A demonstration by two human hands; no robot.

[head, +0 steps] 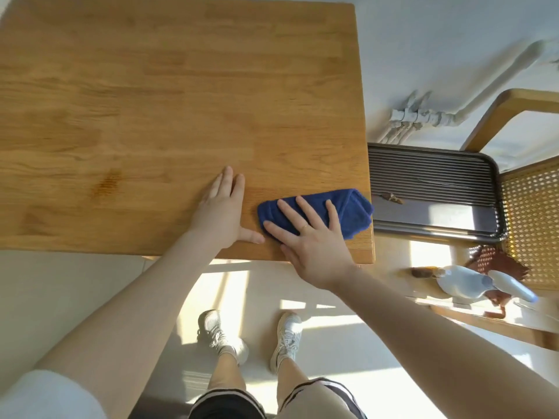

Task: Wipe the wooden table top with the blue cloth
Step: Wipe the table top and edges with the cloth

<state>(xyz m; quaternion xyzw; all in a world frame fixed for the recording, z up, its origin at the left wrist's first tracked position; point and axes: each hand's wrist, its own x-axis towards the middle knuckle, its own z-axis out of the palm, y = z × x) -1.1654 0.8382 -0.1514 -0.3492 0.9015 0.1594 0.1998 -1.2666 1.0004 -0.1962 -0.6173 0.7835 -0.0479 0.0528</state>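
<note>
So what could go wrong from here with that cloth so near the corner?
The cloth already reaches the table edge on the right, so another push that way could slide it off. The right hand only presses flat with open fingers, so the folds may bunch or come undone. The left hand sits close beside it and could block a sweep leftward.

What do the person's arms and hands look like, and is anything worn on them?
Both forearms are bare, no gloves or watch. The right hand wears a thin gold-coloured ring on one finger. The left hand shows no jewellery. A short white sleeve covers the left upper arm.
</note>
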